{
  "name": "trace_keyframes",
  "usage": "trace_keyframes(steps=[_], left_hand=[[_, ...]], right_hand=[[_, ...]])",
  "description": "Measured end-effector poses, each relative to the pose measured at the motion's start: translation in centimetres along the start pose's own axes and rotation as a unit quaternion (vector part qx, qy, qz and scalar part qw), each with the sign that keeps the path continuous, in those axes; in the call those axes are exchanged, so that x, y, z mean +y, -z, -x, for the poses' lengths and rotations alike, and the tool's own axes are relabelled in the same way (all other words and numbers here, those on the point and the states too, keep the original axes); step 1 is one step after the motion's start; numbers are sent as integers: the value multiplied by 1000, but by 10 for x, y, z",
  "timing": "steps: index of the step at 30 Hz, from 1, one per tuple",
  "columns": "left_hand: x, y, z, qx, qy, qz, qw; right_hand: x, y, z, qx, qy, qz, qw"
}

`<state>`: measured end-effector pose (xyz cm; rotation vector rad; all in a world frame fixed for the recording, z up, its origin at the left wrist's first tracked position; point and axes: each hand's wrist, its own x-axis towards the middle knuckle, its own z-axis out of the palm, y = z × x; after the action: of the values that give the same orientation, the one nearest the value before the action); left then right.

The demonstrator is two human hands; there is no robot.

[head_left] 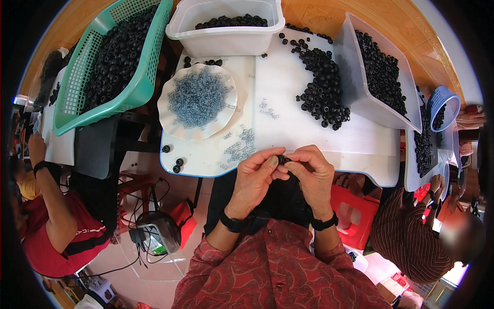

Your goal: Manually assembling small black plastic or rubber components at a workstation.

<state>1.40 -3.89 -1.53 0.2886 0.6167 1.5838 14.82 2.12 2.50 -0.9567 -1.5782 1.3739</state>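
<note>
At the table's near edge, my left hand (256, 173) pinches a small black plastic part (281, 159) between thumb and fingers. My right hand (312, 169) closes on the same part from the other side, fingertips touching it. Much of the part is hidden by the fingers. Small metal coil springs (198, 98) fill a white scalloped plate (165, 114) to the left. More loose springs (242, 147) are scattered on the tabletop just beyond my left hand. Farther right lies a heap of round black plastic parts (323, 85), some with holes showing.
A white tub (226, 38) and a translucent bin (370, 100) of black parts stand along the back. A green basket (64, 121) full of them is at left, a blue basket (447, 95) far right. People sit on both sides; a red stool (355, 213) is beside me.
</note>
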Motion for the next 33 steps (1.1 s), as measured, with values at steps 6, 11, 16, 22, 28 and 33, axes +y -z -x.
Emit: trace_keyframes(steps=[6,11,16,22,28,33], left_hand=[[0,0,1,8,11,-7,1000],[-4,1,1,12,4,9,1000],[-6,4,-1,10,-2,34,999],[-4,1,-1,17,8,21,1000],[-1,-3,0,49,-21,-7,999],[5,-6,3,82,-25,-97,992]], right_hand=[[-3,0,0,-6,-13,-29,999],[-2,1,1,-3,-16,-33,999],[4,3,2,-4,9,13,1000],[1,2,1,1,39,72,997],[0,0,-2,-6,60,104,993],[-10,-3,-4,-25,75,146,986]])
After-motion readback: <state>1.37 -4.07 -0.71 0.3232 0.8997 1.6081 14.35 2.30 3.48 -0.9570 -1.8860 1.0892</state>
